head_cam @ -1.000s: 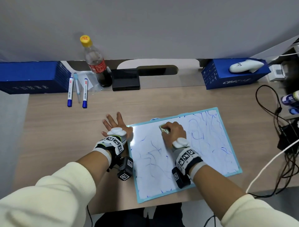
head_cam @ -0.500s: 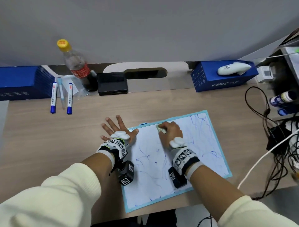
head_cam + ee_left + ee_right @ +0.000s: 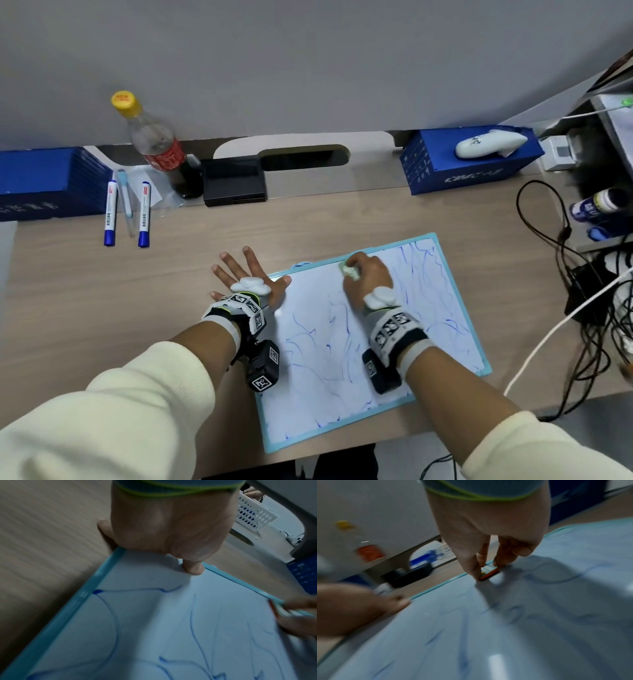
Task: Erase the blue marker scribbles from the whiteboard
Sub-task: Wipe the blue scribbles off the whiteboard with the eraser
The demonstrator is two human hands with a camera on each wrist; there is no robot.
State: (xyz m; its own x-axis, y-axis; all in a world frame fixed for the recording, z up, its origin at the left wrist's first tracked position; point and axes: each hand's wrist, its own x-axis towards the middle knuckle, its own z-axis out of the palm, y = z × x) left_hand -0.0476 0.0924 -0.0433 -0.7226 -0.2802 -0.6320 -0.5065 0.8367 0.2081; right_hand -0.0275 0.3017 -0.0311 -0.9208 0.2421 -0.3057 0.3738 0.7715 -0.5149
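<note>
A light-blue-framed whiteboard lies tilted on the wooden desk, covered with blue marker scribbles. My right hand pinches a small eraser against the board near its far edge. The eraser shows an orange underside in the right wrist view. My left hand lies flat with fingers spread, its thumb on the board's far left corner, the rest on the desk.
Two blue markers, a bottle and a black box stand at the back left. Blue boxes flank the back. Tangled cables hang at the right edge.
My right hand has wiped the eraser along the far part of the board, slightly rightward. The left hand keeps pressing the corner. The head view has shifted.
</note>
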